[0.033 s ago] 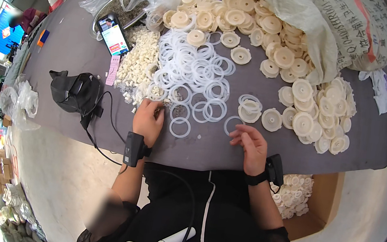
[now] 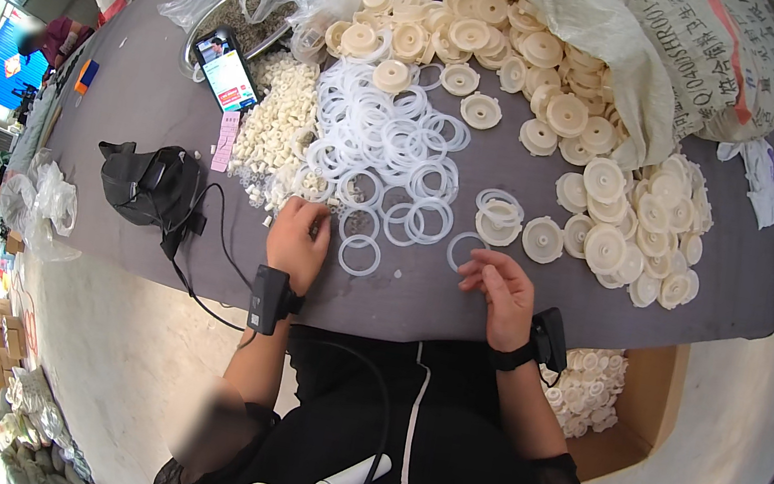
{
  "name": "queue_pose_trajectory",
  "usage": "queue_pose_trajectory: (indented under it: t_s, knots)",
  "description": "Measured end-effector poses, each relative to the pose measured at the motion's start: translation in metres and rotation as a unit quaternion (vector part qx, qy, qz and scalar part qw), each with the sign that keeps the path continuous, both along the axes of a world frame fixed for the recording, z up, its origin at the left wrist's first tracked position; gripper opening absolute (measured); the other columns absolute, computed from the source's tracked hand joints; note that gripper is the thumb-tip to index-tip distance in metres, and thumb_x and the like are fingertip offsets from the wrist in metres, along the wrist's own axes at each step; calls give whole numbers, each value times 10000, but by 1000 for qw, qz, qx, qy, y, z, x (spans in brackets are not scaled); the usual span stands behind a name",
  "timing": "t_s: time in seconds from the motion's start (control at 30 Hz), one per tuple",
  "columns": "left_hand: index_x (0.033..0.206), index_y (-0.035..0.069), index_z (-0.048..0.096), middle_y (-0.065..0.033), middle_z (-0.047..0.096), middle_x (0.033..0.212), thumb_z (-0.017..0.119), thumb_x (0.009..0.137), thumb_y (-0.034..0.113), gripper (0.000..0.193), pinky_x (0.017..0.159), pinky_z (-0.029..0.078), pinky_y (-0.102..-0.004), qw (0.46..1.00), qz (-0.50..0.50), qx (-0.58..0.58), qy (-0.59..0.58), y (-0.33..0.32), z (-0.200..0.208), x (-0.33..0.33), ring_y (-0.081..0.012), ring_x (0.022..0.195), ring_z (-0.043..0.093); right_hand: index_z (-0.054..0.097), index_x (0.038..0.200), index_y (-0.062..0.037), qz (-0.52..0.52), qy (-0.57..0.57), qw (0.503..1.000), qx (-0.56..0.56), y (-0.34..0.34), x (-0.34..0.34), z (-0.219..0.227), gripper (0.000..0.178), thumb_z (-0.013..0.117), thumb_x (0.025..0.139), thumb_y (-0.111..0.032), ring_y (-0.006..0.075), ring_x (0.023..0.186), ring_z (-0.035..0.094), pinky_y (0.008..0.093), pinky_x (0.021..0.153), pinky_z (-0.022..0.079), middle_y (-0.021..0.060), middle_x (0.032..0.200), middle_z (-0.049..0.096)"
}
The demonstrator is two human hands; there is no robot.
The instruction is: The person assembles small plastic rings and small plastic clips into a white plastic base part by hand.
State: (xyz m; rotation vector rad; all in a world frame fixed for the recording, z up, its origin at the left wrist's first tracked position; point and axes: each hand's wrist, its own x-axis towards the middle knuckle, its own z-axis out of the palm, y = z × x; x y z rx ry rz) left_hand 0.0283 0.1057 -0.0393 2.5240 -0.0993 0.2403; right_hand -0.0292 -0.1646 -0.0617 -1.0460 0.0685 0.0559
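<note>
My left hand (image 2: 295,246) rests at the near edge of a pile of small cream plastic pieces (image 2: 277,108). Its fingers curl down among the pieces, and whatever lies between the tips is hidden. My right hand (image 2: 502,299) hovers low over the table, fingers loosely bent and apart, holding nothing visible. Its fingertips are beside a single translucent ring (image 2: 466,253). Between and beyond my hands spreads a heap of translucent rings (image 2: 384,130). Just past my right hand, another ring lies on a cream plastic disc (image 2: 498,227), with a bare disc (image 2: 542,239) beside it.
Cream discs (image 2: 481,34) spill from a woven sack (image 2: 699,59) at the back; more discs (image 2: 648,223) are heaped right. A phone (image 2: 226,71) leans by a plastic-covered bowl. A black pouch (image 2: 153,187) with a cable lies left. Below the table's right edge, a carton (image 2: 648,415) holds white parts.
</note>
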Motion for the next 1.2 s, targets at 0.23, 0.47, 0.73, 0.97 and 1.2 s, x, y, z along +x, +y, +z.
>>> queue_pose_trajectory:
  t_s: [0.23,0.47,0.73,0.97,1.2]
  knots:
    - [894,67,603,-104,537,865,589,791,79,105,648,460,-381,996,6,85,-35,-9,-3,16,-302,776,561,574,1069,24,-1,-15,999,-30,0,-2,2,228,477,917,-114,131,754,588,252,716,475,108,894,636]
    - [897,69,585,-107,540,868,595,788,90,111,643,459,-382,995,4,95,-17,-2,-4,13,-303,770,565,577,1075,21,18,-35,999,-34,4,-6,2,210,497,913,-86,104,768,566,238,736,462,86,915,627]
    - [889,60,599,-74,578,782,615,786,89,108,609,468,-325,995,17,81,-49,-3,4,17,-229,669,591,574,1081,24,13,-45,998,-45,5,-7,1,209,508,907,-71,108,759,576,239,722,473,93,920,630]
    - [874,17,638,0,596,733,654,769,1,108,576,425,-206,937,-134,-317,53,-67,25,-30,-55,618,522,568,1135,31,66,-10,998,16,35,-8,11,256,532,890,-34,115,743,604,234,687,499,88,872,639]
    - [923,10,625,-56,553,803,652,748,-6,178,586,432,-235,932,-239,-269,39,-85,19,-12,-116,652,530,585,1088,35,-31,7,999,-26,16,-5,0,228,563,869,-23,124,760,616,238,685,508,76,858,635]
